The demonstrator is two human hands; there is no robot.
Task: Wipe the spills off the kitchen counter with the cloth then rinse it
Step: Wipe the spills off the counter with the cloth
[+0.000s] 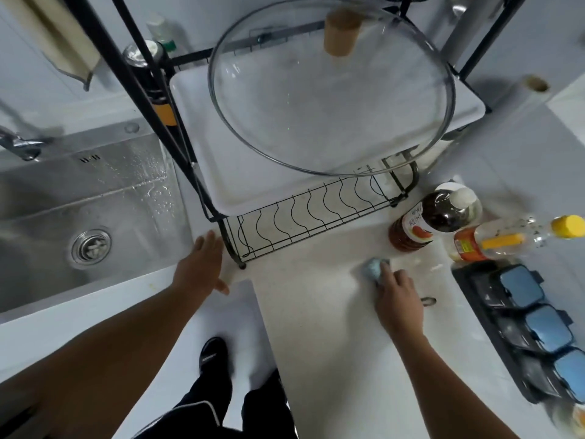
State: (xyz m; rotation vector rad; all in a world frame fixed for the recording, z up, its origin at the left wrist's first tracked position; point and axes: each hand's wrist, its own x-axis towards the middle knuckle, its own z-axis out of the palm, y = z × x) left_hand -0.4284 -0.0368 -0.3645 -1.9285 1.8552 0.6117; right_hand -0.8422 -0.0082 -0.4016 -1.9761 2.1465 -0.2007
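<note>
A small light-blue cloth (373, 268) lies bunched on the white speckled counter (316, 296), pressed down under the fingers of my right hand (397, 299). Wet smears (424, 267) show on the counter just right of the cloth, below the bottles. My left hand (202, 264) rests flat and open on the counter's corner, between the steel sink (63, 223) and the foot of the black dish rack (285, 229). The tap (19, 144) juts in at the far left above the sink.
The rack holds a white tray (228, 172) and a large glass lid (332, 87). A dark sauce bottle (424, 220) and a lying yellow-capped bottle (512, 237) stand right of the rack. A black tray with blue-lidded containers (535, 327) lines the right edge. A small metal ring (428, 301) lies by my right wrist.
</note>
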